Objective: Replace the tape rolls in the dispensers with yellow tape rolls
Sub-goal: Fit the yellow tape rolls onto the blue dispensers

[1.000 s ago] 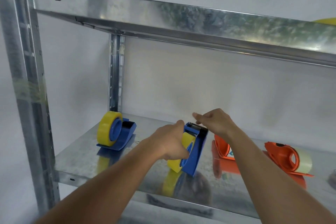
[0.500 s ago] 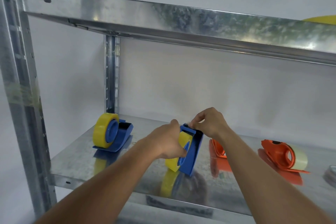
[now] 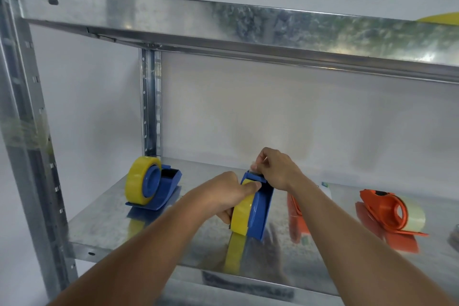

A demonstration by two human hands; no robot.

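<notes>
The person stands at a metal shelf (image 3: 104,226) with a blue dispenser (image 3: 260,208) tipped up on its end between both hands; the left hand (image 3: 223,196) grips the yellow tape roll (image 3: 242,213) already seated in it, thumb laid over the top of the roll; the right hand (image 3: 275,171) is at the cutter end, its fingers (image 3: 259,160) pinching what looks like the loose end of the tape just above the blade, though the strip itself is too faint to be sure of.

The step in hand, I judge, is drawing the tape end over the cutter; to do it well the left hand should hold roll and body steady so the dispenser does not twist; the right should pull the strip straight and flat along the slot, then press it down on the teeth without letting it fold back on itself.

The roll sits directly under the left thumb, touching it, and just below and left of the pinching fingers; another blue dispenser with a yellow roll (image 3: 149,189) stands well to the left; an orange dispenser with clear tape (image 3: 395,213) lies to the right, not yet changed; a second orange dispenser (image 3: 295,211) shows partly behind the right forearm.
</notes>
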